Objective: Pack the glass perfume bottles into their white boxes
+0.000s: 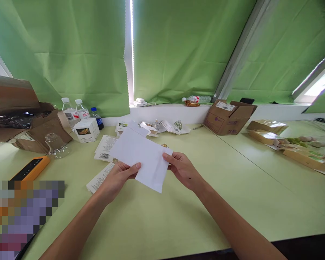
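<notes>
As hands [116, 180] [182, 169] hold it, the envelope [143, 159] stands open.

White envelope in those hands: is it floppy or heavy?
The white envelope is probably very light: the left hand and right hand hold it only at its edges. It looks thin, so it likely bends easily, though it lies fairly flat between them.

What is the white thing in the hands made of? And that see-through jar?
The white envelope looks like matte paper: thin, bending softly between the left hand and right hand. The clear jar looks like thin shiny plastic, though glass is possible; light glints off its see-through wall.
</notes>
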Action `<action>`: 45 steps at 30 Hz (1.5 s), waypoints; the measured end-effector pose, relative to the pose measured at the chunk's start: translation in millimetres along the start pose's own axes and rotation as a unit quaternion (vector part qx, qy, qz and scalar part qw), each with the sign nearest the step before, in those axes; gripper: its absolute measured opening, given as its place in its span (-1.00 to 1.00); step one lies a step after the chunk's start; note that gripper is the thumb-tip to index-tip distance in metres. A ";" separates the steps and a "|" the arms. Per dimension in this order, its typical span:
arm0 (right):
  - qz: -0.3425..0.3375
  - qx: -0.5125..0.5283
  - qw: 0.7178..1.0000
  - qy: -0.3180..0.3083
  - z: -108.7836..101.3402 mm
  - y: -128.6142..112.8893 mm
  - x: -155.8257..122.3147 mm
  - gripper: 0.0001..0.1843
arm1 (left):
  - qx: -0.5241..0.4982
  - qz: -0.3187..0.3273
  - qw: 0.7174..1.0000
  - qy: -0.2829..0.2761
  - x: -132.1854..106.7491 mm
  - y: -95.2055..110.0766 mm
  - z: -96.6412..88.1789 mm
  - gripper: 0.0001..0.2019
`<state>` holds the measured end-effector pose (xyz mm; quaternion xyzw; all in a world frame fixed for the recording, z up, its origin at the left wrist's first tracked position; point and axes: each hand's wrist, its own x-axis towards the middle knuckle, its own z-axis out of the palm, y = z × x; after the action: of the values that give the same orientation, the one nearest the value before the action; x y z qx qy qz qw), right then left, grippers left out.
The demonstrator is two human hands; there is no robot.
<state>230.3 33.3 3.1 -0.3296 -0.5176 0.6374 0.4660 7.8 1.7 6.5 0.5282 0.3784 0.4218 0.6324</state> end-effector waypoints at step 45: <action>0.035 -0.012 0.993 -0.115 0.2 -6.3 -6.8 -0.44 | -0.064 -0.007 0.990 0.127 6.6 -6.7 -10.6 -0.70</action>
<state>234.0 27.1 8.8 -0.2775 -0.5638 0.6807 0.3764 1.2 11.0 -2.0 0.4262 0.4318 0.5046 0.6142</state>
